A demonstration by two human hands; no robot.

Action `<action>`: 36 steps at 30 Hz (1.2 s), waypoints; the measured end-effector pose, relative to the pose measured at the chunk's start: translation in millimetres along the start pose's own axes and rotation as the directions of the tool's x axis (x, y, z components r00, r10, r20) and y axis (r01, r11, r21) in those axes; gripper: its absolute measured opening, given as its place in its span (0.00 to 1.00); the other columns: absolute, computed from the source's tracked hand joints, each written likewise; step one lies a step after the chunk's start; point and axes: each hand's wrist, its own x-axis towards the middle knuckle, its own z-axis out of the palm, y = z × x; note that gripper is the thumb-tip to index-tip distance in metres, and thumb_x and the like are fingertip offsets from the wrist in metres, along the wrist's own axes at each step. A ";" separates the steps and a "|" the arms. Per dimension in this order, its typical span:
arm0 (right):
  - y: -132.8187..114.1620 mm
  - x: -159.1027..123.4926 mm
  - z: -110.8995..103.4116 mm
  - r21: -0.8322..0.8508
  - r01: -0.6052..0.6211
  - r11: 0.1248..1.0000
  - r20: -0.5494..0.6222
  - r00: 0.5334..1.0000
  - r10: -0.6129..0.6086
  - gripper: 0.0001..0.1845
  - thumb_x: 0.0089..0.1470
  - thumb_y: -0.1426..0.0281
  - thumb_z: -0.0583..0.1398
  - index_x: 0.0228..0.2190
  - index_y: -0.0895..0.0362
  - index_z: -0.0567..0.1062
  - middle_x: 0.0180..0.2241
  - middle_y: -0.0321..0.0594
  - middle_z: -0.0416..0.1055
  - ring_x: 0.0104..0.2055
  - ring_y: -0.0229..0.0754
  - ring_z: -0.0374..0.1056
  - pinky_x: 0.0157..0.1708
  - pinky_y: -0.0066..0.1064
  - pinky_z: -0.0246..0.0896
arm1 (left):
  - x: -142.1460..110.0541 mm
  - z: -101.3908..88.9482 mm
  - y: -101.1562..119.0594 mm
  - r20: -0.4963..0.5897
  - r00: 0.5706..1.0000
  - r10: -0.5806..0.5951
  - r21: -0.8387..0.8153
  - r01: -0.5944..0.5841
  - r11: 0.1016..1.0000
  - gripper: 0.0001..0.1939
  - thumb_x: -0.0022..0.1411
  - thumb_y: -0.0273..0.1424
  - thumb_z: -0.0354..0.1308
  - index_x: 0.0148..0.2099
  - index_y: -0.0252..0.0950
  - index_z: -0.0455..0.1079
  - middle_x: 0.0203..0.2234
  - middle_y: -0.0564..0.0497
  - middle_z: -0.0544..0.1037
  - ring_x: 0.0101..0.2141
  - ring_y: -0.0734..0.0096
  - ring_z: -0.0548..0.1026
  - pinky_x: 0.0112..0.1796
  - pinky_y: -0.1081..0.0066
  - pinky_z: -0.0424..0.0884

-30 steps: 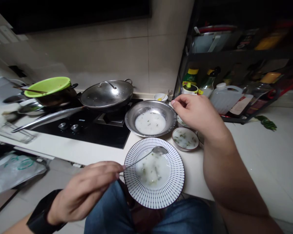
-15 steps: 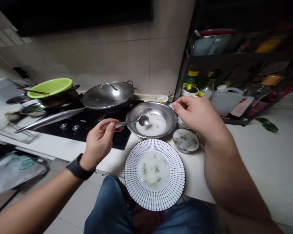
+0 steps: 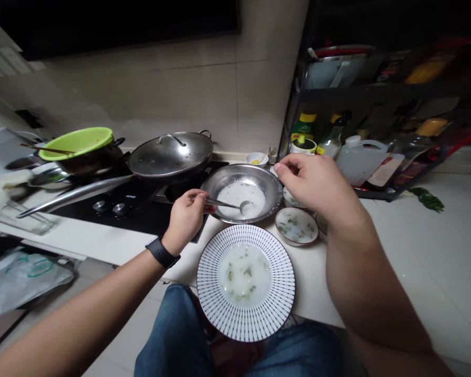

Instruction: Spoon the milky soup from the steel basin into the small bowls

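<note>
My left hand (image 3: pixel 188 214) is closed around the handle of a metal spoon (image 3: pixel 227 204). The spoon's bowl dips into milky, thin liquid in a wide metal basin (image 3: pixel 272 180). At the basin's right rim, my right hand (image 3: pixel 306 178) is closed, thumb tip against the edge; its other fingertips are partly hidden. In front of the basin, a striped white plate (image 3: pixel 210 285) holds pale liquid with green leafy bits and juts past the counter edge. A small bowl (image 3: pixel 298 243) of similar liquid stands at the basin's right, with other bowls partly hidden behind my right arm.
A lidded wok (image 3: pixel 168 154) sits on the black hob (image 3: pixel 141 209), its long handle reaching left. Further left, a lime-green basin (image 3: pixel 76 141) rests on a dark pot. A small white bowl (image 3: pixel 257 158) stands behind the metal basin. Bottles and a plastic jug (image 3: pixel 359 159) crowd the right rack.
My left hand has moved right and slightly down. The spoon, held above the liquid before, now dips into it. My right hand keeps its place at the basin's rim.
</note>
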 end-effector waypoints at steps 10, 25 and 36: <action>1.7 0.2 1.5 0.006 -0.006 1.000 0.003 1.000 0.006 0.16 0.65 0.60 0.57 0.37 0.52 0.83 0.33 0.43 0.82 0.35 0.48 0.74 0.33 0.36 0.60 | 11.4 -2.5 15.3 -0.044 0.965 -0.259 -0.218 0.244 0.945 0.02 0.60 0.22 0.57 0.37 0.32 0.70 0.24 0.45 0.79 0.26 0.63 0.83 0.36 0.64 0.82; 1.2 0.1 0.6 0.016 -0.006 1.000 -0.010 1.000 0.006 0.14 0.65 0.62 0.58 0.35 0.52 0.83 0.34 0.43 0.82 0.36 0.48 0.75 0.36 0.36 0.61 | -13.1 -51.1 77.8 -0.042 0.983 -0.181 -0.153 0.173 0.973 0.06 0.64 0.24 0.55 0.36 0.30 0.74 0.23 0.42 0.81 0.26 0.60 0.84 0.35 0.64 0.84; 0.9 -0.6 2.1 -0.026 0.007 1.000 -0.015 1.000 -0.007 0.16 0.65 0.61 0.57 0.36 0.53 0.83 0.32 0.42 0.82 0.35 0.47 0.74 0.33 0.35 0.58 | -73.0 -79.1 51.4 -0.044 0.976 -0.211 -0.080 0.207 0.975 0.11 0.57 0.34 0.68 0.39 0.33 0.76 0.25 0.48 0.83 0.29 0.55 0.85 0.37 0.58 0.84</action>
